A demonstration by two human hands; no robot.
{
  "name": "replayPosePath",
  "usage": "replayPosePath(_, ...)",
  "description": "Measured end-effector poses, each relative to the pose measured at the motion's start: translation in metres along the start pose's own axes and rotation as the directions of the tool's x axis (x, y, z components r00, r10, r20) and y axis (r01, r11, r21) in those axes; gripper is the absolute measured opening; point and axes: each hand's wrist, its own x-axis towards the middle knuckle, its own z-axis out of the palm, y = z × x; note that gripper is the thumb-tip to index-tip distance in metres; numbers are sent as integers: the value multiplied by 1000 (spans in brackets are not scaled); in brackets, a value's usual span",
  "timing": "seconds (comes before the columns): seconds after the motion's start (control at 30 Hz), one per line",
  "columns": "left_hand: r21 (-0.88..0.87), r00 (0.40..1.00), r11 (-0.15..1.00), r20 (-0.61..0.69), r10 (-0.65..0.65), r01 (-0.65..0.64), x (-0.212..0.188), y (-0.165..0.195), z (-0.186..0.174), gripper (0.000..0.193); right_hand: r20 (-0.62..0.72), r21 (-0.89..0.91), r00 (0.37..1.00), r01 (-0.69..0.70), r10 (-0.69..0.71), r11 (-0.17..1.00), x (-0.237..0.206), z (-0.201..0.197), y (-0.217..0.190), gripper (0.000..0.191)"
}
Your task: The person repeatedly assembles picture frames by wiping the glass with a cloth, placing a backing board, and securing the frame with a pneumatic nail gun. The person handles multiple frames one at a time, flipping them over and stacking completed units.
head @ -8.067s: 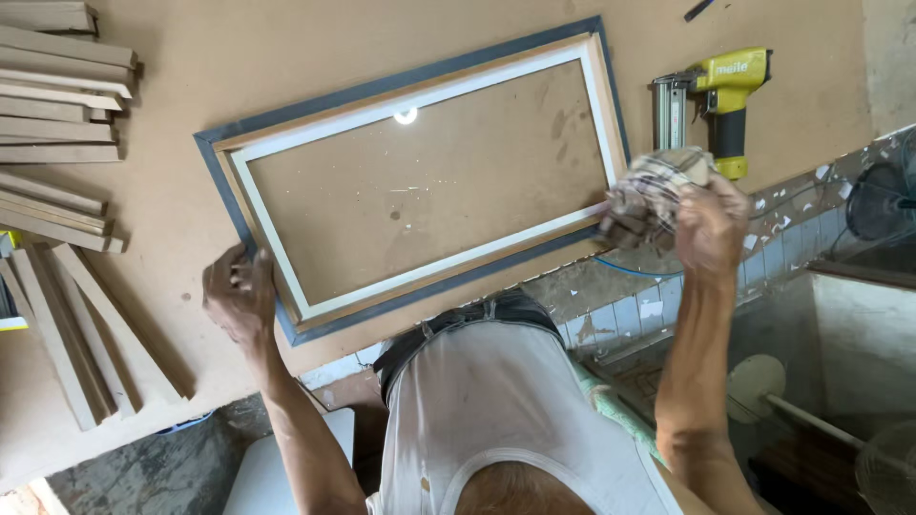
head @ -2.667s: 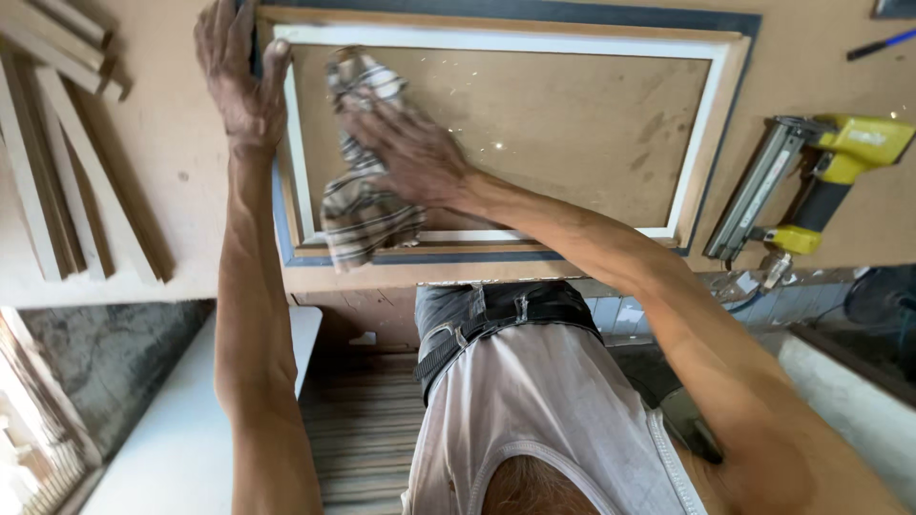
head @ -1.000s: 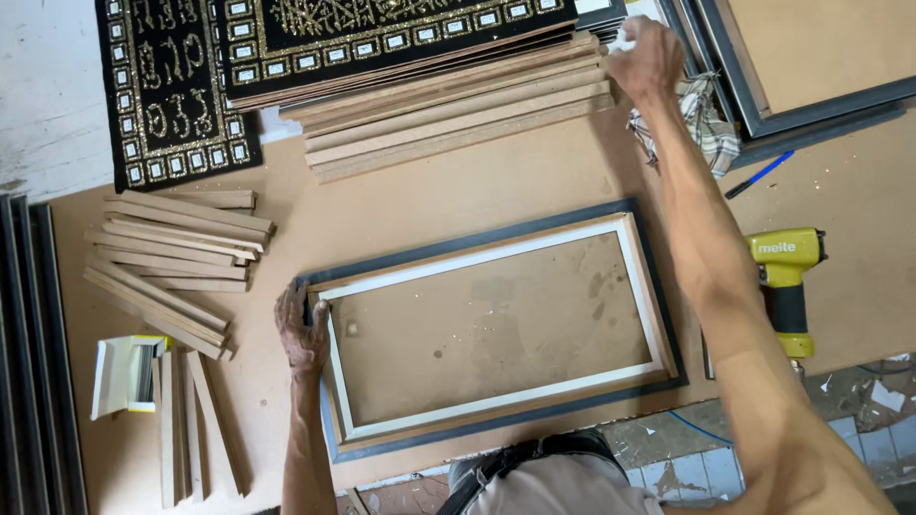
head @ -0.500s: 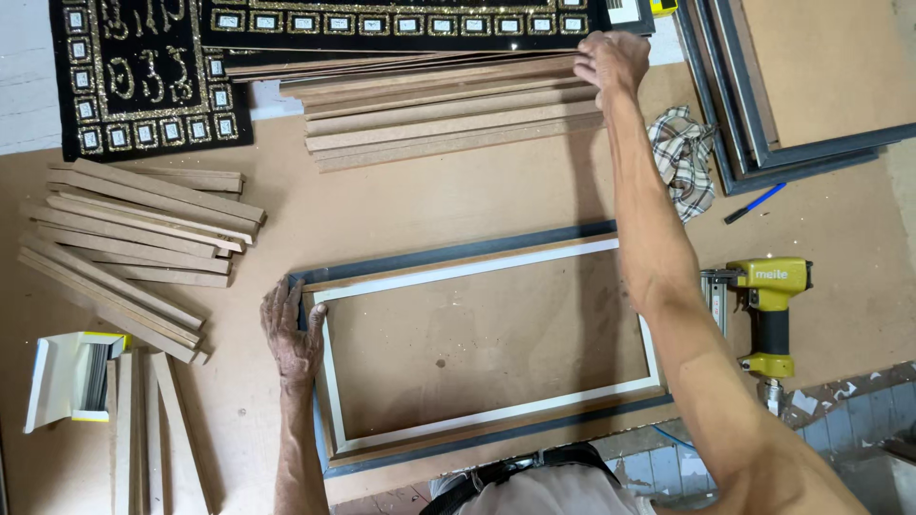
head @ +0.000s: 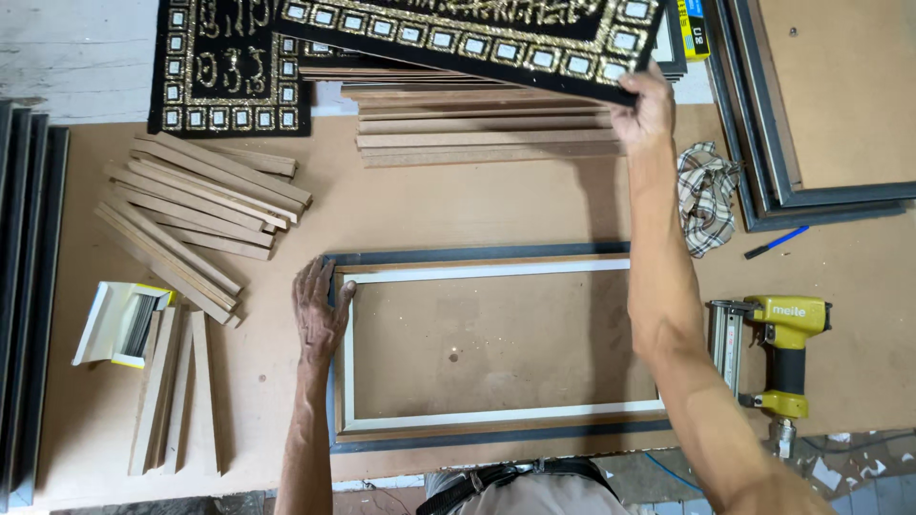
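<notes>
A dark-edged wooden picture frame (head: 487, 434) lies face down on the brown workbench, its white inner border around a brown backing board. My left hand (head: 321, 311) rests flat on the frame's left side. My right hand (head: 645, 107) reaches to the far side and grips the lower edge of a black panel with gold ornament and small square tiles (head: 468, 33), lifting it off a stack of long wooden strips (head: 482, 133). A checked cloth (head: 706, 195) lies by my right forearm.
A yellow nail gun (head: 780, 355) lies right of the frame. Stacked frames (head: 821, 105) and a blue pen (head: 775, 242) sit top right. Loose wooden strips (head: 196, 215) and an open staple box (head: 124, 324) lie at left, a second black panel (head: 229, 67) top left.
My right hand dropped the checked cloth on the bench, moved to the far stack and took hold of the black ornamented panel's edge. My left hand stayed on the frame's left side.
</notes>
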Motion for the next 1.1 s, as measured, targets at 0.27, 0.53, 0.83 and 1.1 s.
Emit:
replayPosePath(0.27, 46, 972, 995, -213, 97, -89, 181, 32, -51, 83, 208, -240, 978, 84, -34, 967, -145, -31, -80, 56)
replayPosePath(0.53, -900, 961, 413, -222, -163, -137, 184, 31, -1, 64, 136, -688, 991, 106, -16, 718, -162, -140, -88, 34)
replayPosePath(0.83, -860, 944, 494, -45, -327, 130, 131, 38, -43, 54, -39, -696, 982, 108, -187, 710, -203, -129, -96, 38)
replayPosePath(1.1, -717, 963, 679, -44, -267, 156, 101, 40, -63, 52, -235, -583, 972, -118, -28, 804, -251, -121, -107, 41)
